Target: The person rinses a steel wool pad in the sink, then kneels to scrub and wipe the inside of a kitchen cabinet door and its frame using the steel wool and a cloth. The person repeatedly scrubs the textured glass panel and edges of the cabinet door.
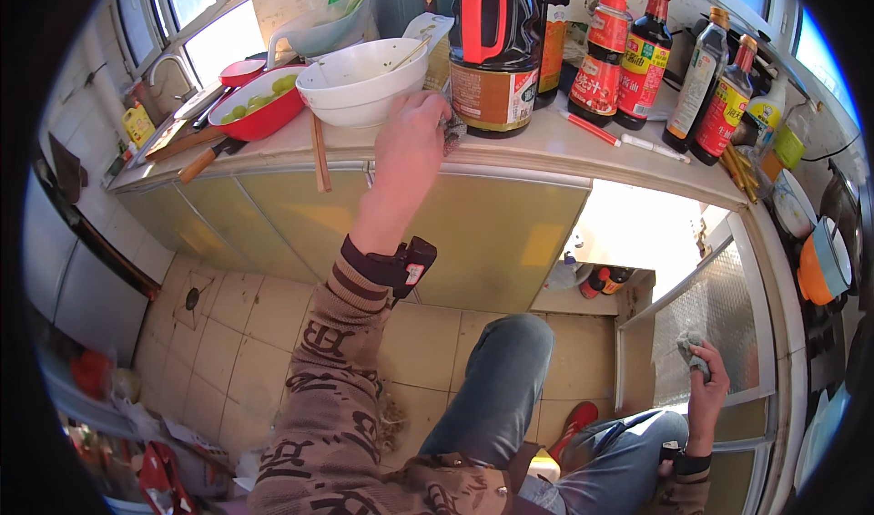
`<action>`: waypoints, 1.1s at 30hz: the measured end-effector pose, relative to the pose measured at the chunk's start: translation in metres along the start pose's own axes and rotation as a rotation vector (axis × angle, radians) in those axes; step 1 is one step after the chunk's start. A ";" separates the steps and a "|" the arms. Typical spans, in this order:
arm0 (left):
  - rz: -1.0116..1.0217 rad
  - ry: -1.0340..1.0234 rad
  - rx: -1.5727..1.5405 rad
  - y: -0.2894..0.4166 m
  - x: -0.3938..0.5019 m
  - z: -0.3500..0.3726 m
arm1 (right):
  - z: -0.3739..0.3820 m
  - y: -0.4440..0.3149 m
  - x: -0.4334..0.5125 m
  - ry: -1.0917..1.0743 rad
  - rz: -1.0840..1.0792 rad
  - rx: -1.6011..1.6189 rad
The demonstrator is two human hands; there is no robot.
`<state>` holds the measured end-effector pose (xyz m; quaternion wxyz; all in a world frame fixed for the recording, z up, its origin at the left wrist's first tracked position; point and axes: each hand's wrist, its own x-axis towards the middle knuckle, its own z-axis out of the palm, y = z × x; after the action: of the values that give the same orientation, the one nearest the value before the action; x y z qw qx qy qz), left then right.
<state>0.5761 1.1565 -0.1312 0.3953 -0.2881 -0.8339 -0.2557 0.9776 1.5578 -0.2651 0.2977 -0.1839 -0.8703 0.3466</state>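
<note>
My left hand (410, 143) reaches up to the countertop, its fingers closed on a dark scouring pad (453, 131). It is between a white bowl (362, 85) with a utensil inside and a big dark jug (495, 57) with a red handle. Wooden chopsticks (319, 153) stick out over the counter's edge, left of that hand. Low on the right, my right hand (707, 385) grips a grey-green cloth (693, 354) beside the open cabinet door (703, 330) with a patterned glass panel. Behind this door, sauce bottles (604, 281) stand inside the lower cabinet.
A red dish of green fruit (256, 105) and a wooden-handled knife (208, 161) lie left on the counter (546, 149). Several sauce bottles (642, 61) stand at the right, with two marker-like pens (590, 129) before them. Stacked bowls (825, 259) sit at the far right.
</note>
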 end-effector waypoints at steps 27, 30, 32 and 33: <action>-0.525 -1.266 -1.486 0.316 -0.205 0.201 | 0.027 0.010 0.029 0.137 0.523 1.160; -1.054 -1.138 -1.895 0.343 -0.225 0.240 | 0.030 -0.003 0.024 0.121 0.464 1.004; -1.491 -0.947 -2.041 0.354 -0.226 0.256 | 0.028 -0.009 0.019 0.029 0.317 0.809; -1.547 -0.910 -2.165 0.359 -0.224 0.261 | 0.025 -0.010 0.017 0.006 0.357 0.595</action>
<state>0.8039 1.5173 -0.3856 -0.5590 0.0235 -0.2250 -0.7977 0.9473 1.5476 -0.2664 0.2753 -0.2394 -0.6844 0.6312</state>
